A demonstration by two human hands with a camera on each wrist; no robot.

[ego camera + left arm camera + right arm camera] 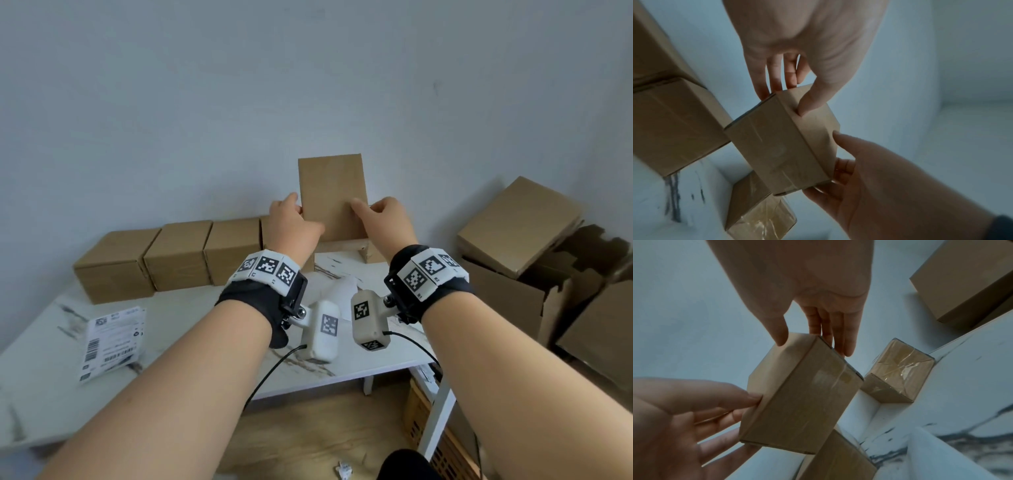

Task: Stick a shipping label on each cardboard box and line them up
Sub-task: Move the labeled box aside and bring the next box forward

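I hold a plain brown cardboard box (331, 195) up in the air above the back of the table, one broad face toward me. My left hand (295, 214) grips its left edge, thumb (807, 105) on the near face and fingers behind. On the right edge my right hand (363, 209) pinches it the same way. The wrist views show the same box (785, 142) (801, 394), its taped seam facing down. No label shows on it. Three boxes (178, 255) stand side by side along the wall at the left. A sheet of shipping labels (113, 337) lies near the front left.
The white marbled table (212, 308) has a taped box (898, 371) standing at the back under the held one. Larger cardboard boxes (520, 222) are piled on the floor to the right. Loose white paper (335, 291) lies mid-table.
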